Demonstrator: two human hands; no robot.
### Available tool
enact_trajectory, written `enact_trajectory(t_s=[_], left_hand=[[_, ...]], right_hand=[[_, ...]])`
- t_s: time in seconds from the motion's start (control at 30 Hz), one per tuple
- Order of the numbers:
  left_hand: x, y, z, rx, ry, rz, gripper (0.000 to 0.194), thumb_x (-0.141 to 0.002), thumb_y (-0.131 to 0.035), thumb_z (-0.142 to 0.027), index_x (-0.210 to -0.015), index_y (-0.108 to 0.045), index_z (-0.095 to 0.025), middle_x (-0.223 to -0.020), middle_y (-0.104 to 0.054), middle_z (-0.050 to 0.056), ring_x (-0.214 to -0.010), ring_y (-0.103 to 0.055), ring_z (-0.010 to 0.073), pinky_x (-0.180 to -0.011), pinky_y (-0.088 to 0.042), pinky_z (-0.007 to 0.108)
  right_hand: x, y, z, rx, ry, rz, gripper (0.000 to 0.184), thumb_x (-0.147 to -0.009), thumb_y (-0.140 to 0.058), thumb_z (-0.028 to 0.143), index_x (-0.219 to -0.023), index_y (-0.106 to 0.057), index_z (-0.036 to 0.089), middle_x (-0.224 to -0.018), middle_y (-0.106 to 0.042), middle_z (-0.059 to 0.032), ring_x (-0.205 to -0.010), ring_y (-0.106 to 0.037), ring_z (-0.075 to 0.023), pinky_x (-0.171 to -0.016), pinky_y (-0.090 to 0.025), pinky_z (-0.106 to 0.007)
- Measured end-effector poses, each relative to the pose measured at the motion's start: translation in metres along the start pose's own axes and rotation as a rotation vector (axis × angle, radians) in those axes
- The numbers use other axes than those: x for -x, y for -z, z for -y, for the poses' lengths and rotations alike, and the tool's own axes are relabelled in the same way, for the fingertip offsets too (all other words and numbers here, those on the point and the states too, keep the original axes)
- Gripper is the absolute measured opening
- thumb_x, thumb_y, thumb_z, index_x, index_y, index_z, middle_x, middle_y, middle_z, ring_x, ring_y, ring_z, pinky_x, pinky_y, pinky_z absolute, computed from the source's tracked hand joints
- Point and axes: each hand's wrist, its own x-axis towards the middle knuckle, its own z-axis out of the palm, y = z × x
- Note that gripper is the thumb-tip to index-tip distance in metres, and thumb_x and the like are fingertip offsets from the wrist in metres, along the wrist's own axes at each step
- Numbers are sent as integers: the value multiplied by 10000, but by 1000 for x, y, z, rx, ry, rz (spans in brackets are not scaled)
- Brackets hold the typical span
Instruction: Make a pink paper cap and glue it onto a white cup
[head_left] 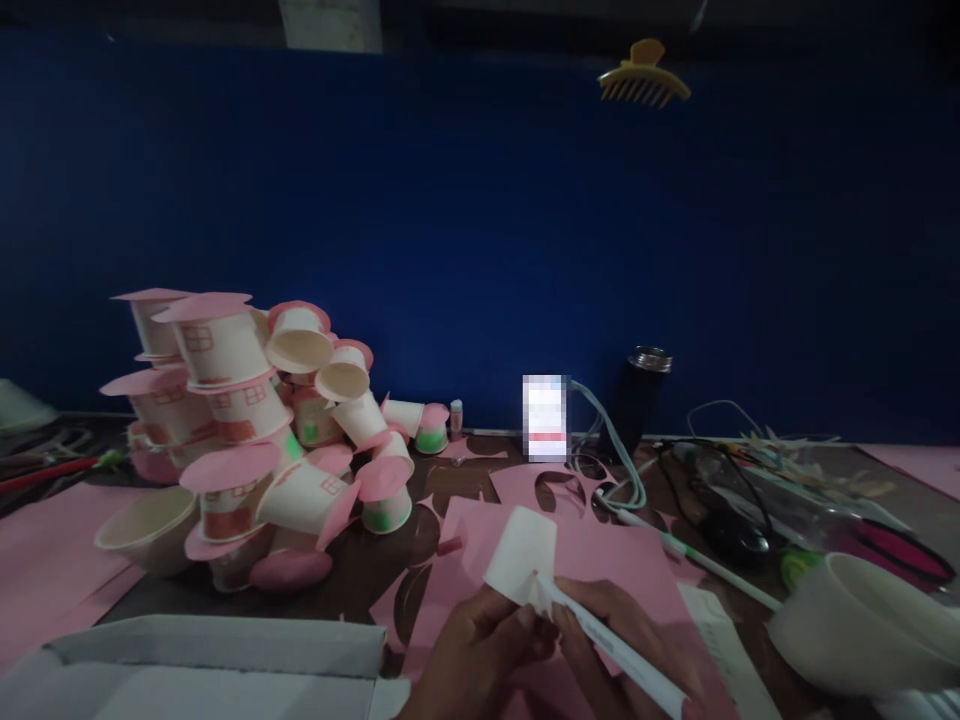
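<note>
My left hand (pixel 472 655) is closed around the base of a small white paper cup (pixel 523 553), held tilted over a pink paper sheet (pixel 592 560). My right hand (pixel 626 640) grips a white pen-like marker (pixel 615 640) whose tip touches the side of the cup. Both hands sit at the bottom centre of the view, above the brown table (pixel 360 575).
A pile of white paper cups with pink round lids (pixel 247 440) fills the left. An open grey cardboard box (pixel 210 665) lies at bottom left. A white bowl (pixel 862 620), cables, a black flask (pixel 637 400) and a phone (pixel 545 417) stand right and behind. A yellow hair clip (pixel 643 80) hangs on the blue wall.
</note>
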Motion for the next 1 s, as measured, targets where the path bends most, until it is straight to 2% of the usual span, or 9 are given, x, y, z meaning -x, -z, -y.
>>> enact_trajectory(t_s=[0.2,0.37,0.53,0.8,0.93,1.0], left_hand=[[-3,5,6,-43,-8,-3,370,-709,-739,-468,-773,-694,-106,-713,-595,32,-719,-511,142,-720,-384,264],[-2,5,6,-72,-15,-2,345,-736,-716,-454,-760,-703,-110,-713,-608,37,-727,-524,150,-725,-388,261],[-3,4,6,-19,-9,0,346,-706,-734,-465,-743,-700,-122,-713,-612,40,-729,-542,166,-750,-418,284],[-1,5,2,-99,-18,13,323,-751,-696,-454,-726,-691,-132,-721,-609,32,-746,-550,167,-778,-427,292],[0,5,-2,-118,-17,50,319,-781,-674,-446,-791,-701,-128,-741,-630,44,-767,-580,177,-810,-446,311],[0,6,-3,-115,-15,44,322,-776,-684,-443,-819,-707,-125,-779,-648,58,-806,-599,188,-844,-454,323]], right_hand=[[3,-5,5,-30,-106,-44,164,-905,-551,263,-1043,-631,222,-819,-695,-46,-735,-709,-171,-656,-593,-241],[2,-3,4,10,-26,8,183,-882,-581,203,-1060,-620,220,-831,-710,-53,-738,-713,-175,-653,-591,-241],[3,-7,6,18,-83,-53,147,-908,-546,262,-998,-653,220,-815,-708,-53,-731,-709,-179,-636,-593,-252],[-2,3,3,95,78,75,198,-866,-584,146,-1057,-613,190,-831,-729,-55,-733,-724,-164,-653,-598,-215],[0,-1,3,147,48,0,151,-895,-544,179,-1006,-644,197,-788,-745,-46,-708,-731,-153,-645,-594,-191],[1,-4,2,162,76,-31,157,-904,-534,199,-999,-658,191,-788,-749,-59,-726,-735,-159,-648,-593,-185]])
